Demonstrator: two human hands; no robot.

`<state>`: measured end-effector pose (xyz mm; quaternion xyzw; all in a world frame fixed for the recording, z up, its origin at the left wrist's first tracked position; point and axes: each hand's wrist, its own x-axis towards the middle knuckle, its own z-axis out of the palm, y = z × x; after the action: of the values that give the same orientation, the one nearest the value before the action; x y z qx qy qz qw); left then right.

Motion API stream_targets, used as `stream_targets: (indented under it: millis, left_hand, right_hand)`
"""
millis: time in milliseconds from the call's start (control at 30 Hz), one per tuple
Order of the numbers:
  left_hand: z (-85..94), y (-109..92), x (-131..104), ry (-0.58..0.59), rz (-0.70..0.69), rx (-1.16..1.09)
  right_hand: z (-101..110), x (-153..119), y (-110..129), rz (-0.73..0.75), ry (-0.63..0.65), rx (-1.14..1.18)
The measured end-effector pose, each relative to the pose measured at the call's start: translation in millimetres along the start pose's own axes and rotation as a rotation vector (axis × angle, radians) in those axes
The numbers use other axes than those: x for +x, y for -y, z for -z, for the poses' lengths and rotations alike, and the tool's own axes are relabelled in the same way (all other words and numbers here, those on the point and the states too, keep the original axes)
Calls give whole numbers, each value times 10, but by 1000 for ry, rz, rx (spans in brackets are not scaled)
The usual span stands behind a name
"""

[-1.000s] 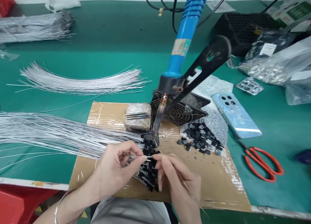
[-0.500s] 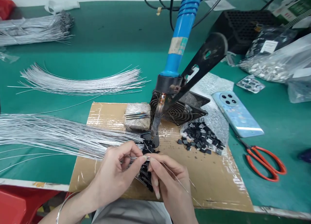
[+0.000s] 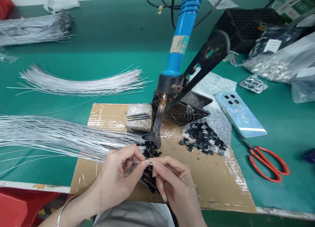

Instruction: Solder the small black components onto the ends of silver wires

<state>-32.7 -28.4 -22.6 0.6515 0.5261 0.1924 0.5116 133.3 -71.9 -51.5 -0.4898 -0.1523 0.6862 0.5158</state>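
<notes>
Plainly, in the head view, both hands work near the middle of the cardboard (image 3: 209,184) on the green desk (image 3: 98,59). The left hand (image 3: 120,174) has its grip pinched, thumb to forefinger, on a wire (image 3: 150,161); the right hand (image 3: 176,181) pinches just right of it around a fine strand (image 3: 189,185), which trails to the near right. Contact between the two is too small to tell. Below and just beyond the hands sit black plugs (image 3: 149,148), beside the bundle (image 3: 73,135) at left. Farther, the iron (image 3: 182,30) points down; right lie chips (image 3: 204,138), a phone (image 3: 242,115) and scissors (image 3: 261,159).
</notes>
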Motion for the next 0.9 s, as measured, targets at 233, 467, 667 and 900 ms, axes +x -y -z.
stream_targets:
  millis: [233,467,667,900]
  left_hand:
    - [28,-10,-10,38,13,18]
    - [-28,-4,-3,-38,-42,-27]
    - [-98,-29,10,-139,-118,13]
    - [-174,11,-13,-212,-140,10]
  right_hand:
    - [14,2,99,-73,27,-30]
    - [13,1,60,-63,30,-8]
    - [24,26,-32,-33,32,42]
    - [36,57,-132,8,64,72]
